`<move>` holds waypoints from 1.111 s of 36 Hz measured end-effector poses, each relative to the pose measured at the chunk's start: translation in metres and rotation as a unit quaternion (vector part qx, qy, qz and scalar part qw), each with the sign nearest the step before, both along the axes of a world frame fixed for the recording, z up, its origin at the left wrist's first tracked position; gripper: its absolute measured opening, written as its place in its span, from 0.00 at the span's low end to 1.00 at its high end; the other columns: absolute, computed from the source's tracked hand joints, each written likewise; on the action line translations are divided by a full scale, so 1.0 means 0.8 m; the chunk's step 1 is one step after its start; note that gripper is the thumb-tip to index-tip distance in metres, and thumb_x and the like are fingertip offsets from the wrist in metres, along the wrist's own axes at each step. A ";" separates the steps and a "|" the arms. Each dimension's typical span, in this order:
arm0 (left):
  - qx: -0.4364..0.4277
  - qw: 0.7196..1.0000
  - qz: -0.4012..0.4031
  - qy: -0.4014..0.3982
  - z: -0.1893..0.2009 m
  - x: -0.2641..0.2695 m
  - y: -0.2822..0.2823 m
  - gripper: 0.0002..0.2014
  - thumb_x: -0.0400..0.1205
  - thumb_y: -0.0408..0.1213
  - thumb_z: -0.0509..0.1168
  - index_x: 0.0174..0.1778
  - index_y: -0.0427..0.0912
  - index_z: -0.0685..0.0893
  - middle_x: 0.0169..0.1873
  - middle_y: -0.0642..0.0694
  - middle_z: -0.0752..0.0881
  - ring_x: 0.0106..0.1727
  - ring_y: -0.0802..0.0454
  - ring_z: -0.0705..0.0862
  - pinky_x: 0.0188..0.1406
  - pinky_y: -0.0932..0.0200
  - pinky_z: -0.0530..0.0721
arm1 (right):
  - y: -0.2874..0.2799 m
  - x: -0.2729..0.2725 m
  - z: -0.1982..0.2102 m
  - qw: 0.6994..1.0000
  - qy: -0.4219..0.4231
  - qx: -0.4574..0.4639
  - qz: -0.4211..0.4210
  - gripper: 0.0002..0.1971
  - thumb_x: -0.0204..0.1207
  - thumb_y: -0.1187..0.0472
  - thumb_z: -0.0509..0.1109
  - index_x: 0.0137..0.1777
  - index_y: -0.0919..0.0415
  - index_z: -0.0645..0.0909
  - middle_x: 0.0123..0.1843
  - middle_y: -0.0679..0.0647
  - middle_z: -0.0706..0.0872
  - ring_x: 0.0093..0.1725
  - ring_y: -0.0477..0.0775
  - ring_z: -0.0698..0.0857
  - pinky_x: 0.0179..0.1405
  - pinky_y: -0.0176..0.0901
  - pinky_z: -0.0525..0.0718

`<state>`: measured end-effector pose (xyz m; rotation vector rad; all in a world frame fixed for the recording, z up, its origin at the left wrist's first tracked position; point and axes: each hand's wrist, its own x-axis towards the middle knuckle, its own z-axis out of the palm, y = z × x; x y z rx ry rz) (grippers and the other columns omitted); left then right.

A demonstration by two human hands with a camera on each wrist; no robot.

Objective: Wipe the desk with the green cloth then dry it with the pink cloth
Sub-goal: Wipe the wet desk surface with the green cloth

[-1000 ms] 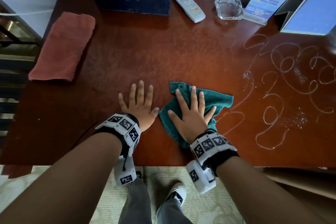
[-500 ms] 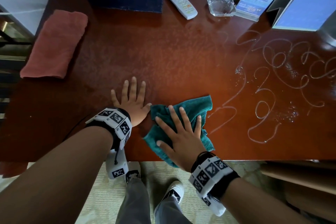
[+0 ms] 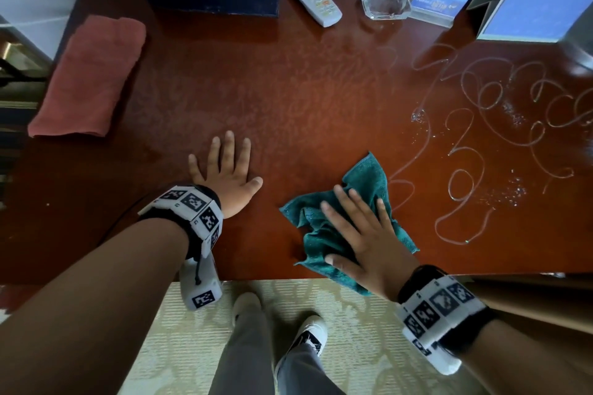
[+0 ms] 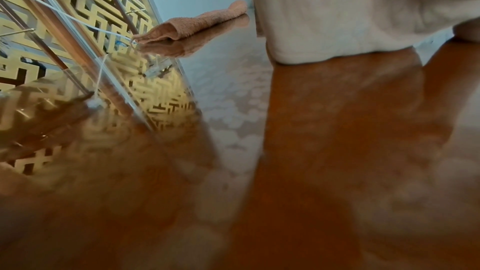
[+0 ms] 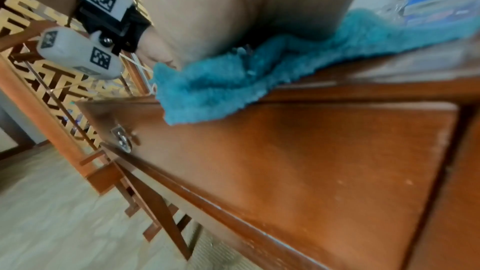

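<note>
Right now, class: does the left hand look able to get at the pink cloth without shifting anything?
Probably yes. The left hand lies flat on the desk, holding nothing, and only bare wood lies between it and the pink cloth at the far left.

Bare forearms; white marker-tagged wristbands [image 3: 441, 306] on black straps; grey trousers [image 3: 244, 356]; white shoes [image 3: 309, 332].

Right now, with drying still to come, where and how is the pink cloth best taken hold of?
The pink cloth lies folded flat at the desk's far left, untouched. Probably best pinched at its near short edge, coming from above with the free left hand, which rests nearest; the left wrist view shows stacked layers there to catch.
</note>
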<state>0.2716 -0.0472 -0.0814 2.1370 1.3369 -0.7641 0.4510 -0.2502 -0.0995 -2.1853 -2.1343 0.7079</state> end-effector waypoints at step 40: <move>0.160 0.984 -0.085 0.001 0.026 0.037 0.039 0.29 0.86 0.54 0.32 0.81 0.52 0.33 0.83 0.46 0.41 0.83 0.45 0.42 0.76 0.27 0.38 | 0.042 0.032 0.001 0.987 -0.046 -0.118 -0.103 0.36 0.58 0.20 0.38 0.66 0.14 0.27 0.74 0.33 0.16 0.77 0.54 0.18 0.73 0.72 0.26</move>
